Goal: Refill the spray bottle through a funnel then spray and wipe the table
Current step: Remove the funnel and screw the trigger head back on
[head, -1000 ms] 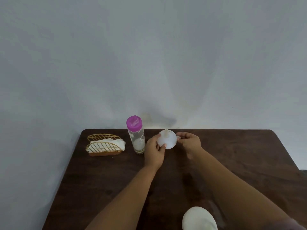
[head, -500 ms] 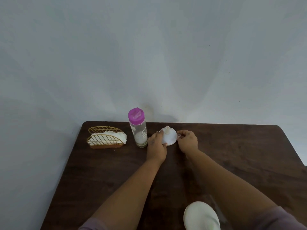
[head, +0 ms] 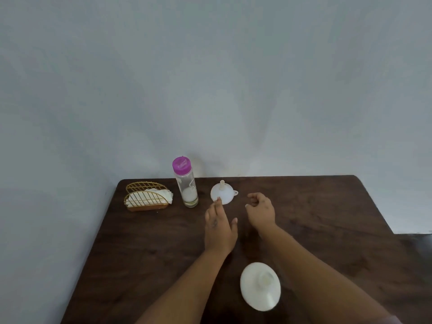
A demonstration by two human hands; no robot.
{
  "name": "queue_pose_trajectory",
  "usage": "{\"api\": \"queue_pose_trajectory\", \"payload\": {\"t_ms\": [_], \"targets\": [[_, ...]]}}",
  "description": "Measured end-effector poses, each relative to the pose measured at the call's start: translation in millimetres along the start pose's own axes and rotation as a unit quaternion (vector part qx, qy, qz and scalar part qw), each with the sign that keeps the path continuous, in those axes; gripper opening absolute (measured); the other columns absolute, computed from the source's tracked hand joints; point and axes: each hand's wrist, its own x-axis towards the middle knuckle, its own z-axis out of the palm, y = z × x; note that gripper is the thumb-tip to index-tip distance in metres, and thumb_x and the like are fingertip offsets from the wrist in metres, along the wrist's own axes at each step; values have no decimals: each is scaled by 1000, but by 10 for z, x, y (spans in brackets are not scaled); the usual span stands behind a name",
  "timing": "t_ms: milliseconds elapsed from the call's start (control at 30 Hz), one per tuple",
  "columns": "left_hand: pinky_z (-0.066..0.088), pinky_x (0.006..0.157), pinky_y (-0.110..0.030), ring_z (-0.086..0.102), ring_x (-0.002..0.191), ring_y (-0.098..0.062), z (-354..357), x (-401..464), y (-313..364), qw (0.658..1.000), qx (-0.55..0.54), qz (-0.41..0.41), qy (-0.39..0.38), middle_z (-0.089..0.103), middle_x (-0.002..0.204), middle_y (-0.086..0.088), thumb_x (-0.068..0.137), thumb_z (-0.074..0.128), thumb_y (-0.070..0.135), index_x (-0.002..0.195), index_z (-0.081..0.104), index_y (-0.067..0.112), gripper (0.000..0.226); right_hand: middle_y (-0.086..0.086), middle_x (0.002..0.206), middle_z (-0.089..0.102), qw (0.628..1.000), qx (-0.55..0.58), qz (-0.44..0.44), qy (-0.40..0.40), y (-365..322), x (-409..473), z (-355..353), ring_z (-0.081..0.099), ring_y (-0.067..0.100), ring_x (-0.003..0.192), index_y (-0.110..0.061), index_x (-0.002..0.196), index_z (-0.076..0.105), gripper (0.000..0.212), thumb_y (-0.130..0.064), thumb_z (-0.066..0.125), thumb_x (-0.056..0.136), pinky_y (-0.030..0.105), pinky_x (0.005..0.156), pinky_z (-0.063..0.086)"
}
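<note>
Both hands hover low over the dark wooden table, holding nothing. Left hand is stretched flat, palm down, fingers straight and close together with the thumb spread to the side; its longest fingertip reaches the near rim of the white funnel, and whether it touches that rim or only overlaps it from this angle cannot be told. Right hand lies just to the right of the funnel and a little nearer the camera, its fingers loosely curled and apart from the thumb, gripping nothing, with bare table between it and the funnel. That funnel sits upside down, wide mouth on the table and narrow spout pointing up, a small tab sticking out on its right side. Just left of the funnel stands a clear bottle with a magenta cap, upright and apart from both hands, with some white content at its bottom. Farther left, near the table's back left corner, a gold wire holder carries white folded napkins. Close to the camera, between the two forearms, a white rounded bottle appears from above; its neck looks open, though the blur makes that hard to confirm. A plain pale wall rises behind the table.
</note>
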Motion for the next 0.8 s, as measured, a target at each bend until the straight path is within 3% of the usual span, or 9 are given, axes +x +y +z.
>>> {"api": "queue_pose_trajectory", "payload": {"t_ms": [167,333,467,600,700,800], "targets": [[41,95,-25,45,118,-14,-290,-399,249,999,-37,11,17,52,124,3,92,59,33,136,43,19,49,-2,111,60,999,37,-5,-2,72,-575,-418,57,12,95,-22,109,61,30,-5,54,86,22,75,43],[41,79,-22,54,104,-13,-538,-811,633,984,-164,-7,72,56,101,9,89,66,28,120,53,22,34,-5,106,60,999,49,-2,-13,251,-1128,-839,58,13,94,-24,102,60,39,6,43,85,20,65,44],[42,82,-22,53,104,-12,-615,-1210,836,975,-199,29,97,57,102,10,89,66,26,117,55,22,30,-5,98,63,999,28,-20,17,544,-1490,-1199,57,14,94,-22,97,62,32,2,45,84,22,75,39],[43,85,-22,52,105,-11,-561,-1642,927,972,-195,74,113,56,105,12,88,66,23,118,56,19,32,-5,91,63,999,3,2,45,946,-1760,-1504,59,18,92,-21,92,62,25,-2,49,82,24,76,39],[49,86,-28,53,103,-11,-452,-1924,949,972,-171,90,134,55,101,13,87,66,23,115,57,20,29,1,103,66,997,-52,27,44,1308,-1908,-1609,59,24,102,-21,98,63,25,-8,52,79,30,85,45],[49,86,-28,53,103,-12,-367,-2126,972,973,-149,101,142,55,95,13,87,65,22,113,58,19,26,9,123,53,984,-159,72,35,1633,-2019,-1635,46,32,119,-22,118,57,38,-25,63,81,39,99,39]]}}
